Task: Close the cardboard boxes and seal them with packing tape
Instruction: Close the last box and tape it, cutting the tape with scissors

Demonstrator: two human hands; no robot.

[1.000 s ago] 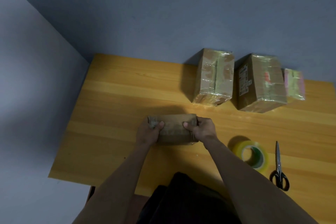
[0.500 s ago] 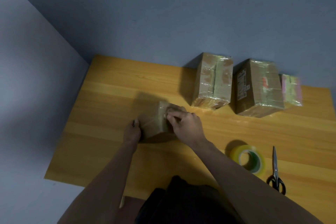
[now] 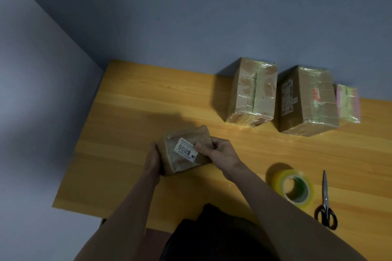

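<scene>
I hold a small cardboard box [image 3: 186,150] between both hands, tilted, above the wooden table [image 3: 131,112]. My left hand [image 3: 153,160] cups its left end, fingers curled around the edge. My right hand [image 3: 218,151] grips the right end, with the fingertips [image 3: 199,146] pressing on the face beside a white label [image 3: 186,150] printed with numbers. Clear tape glints over the box's surface.

Taking the small box as my mark: beyond it to the right stand two larger taped boxes, one [image 3: 252,93] just beside the other [image 3: 307,99], and a small pink packet [image 3: 347,104] touches the far one's right side. Nearer me and to the right lies the roll of packing tape [image 3: 293,188], with black-handled scissors [image 3: 325,201] just past it.
</scene>
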